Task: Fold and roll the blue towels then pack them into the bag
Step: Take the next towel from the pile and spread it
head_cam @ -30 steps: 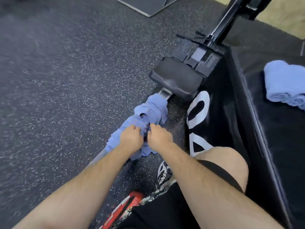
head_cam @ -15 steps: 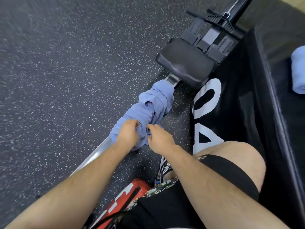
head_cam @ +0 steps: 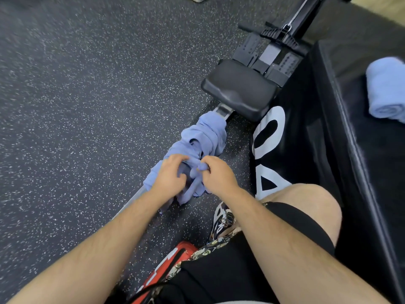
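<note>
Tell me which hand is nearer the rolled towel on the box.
Right. In view, the right hand is down-left of the rolled towel; the left hand lies beyond it, farther.

Speckled dark rubber floor (head_cam: pixel 76 106) wide open across left & upper left of frame. Centre: silver metal rail (head_cam: pixel 133 197) w/ crumpled blue towel (head_cam: pixel 203 137) on it, black padded seat (head_cam: pixel 238 91) blocking its upper end. Right side walled off by tall black box w/ white lettering (head_cam: pixel 306 139). Bare knee (head_cam: pixel 306 205) & red bag (head_cam: pixel 175 260) crowd bottom.
</note>
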